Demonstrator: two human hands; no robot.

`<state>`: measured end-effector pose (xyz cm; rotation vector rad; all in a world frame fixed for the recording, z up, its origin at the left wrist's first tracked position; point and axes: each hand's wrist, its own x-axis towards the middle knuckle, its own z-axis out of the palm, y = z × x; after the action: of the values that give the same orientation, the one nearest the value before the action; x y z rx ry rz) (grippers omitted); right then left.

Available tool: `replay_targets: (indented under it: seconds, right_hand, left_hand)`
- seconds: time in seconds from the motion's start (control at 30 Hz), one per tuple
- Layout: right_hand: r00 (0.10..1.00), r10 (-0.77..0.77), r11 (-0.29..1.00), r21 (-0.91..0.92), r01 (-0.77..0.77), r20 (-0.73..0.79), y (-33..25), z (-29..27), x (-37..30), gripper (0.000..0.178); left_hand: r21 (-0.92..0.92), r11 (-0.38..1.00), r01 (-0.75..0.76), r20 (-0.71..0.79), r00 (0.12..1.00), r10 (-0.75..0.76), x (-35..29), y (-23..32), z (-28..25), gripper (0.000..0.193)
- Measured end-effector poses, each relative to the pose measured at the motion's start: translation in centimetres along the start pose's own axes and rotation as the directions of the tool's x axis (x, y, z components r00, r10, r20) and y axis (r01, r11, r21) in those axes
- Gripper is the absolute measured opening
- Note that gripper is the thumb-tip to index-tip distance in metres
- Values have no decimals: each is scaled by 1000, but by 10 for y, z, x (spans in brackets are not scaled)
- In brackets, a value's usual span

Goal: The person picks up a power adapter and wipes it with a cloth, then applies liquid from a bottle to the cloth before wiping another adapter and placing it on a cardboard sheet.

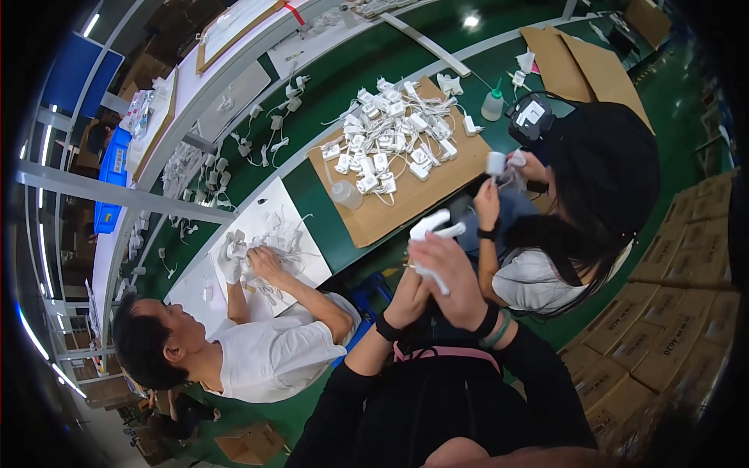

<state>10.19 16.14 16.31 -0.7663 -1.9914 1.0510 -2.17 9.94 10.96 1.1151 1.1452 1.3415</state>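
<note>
My right hand (452,279) is raised in front of me, its fingers stretched out and leaning against my left hand. White coverings (431,226), apparently finger covers or glove fingertips, sit over its fingers and thumb; their exact kind is unclear. My left hand (407,298) is close against the right one, its fingers mostly hidden behind it. Beyond both hands, a heap of white power adapters with cables (394,129) lies on a cardboard sheet (363,228) on the green worktable. Neither hand touches the heap.
At left, a co-worker in a white shirt (273,355) handles cables on a white board (312,269). At right, another person in a black cap (605,168) holds a white adapter (496,162). A green-tipped bottle (492,105) stands nearby. Stacked cartons (663,312) line the right side.
</note>
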Motion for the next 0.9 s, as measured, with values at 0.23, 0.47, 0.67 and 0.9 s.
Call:
replay_targets:
  seconds: [0.23,0.47,0.67,0.9]
  right_hand:
    - [999,-34,994,-106,36,23,-1,7,-7,42]
    - [983,-73,955,-272,117,169,-12,18,-17,45]
    - [918,348,743,541,-395,192,8,17,-5,42]
    - [995,83,931,352,-95,50,-16,23,-20,43]
  left_hand:
    - [401,908,-121,206,978,40,3,-11,-22,55]
    - [-53,960,273,-86,957,-277,-9,-28,-22,60]
    - [433,895,-108,-21,991,129,-18,9,-20,53]
    - [345,938,8,-154,987,49,-24,11,-29,39]
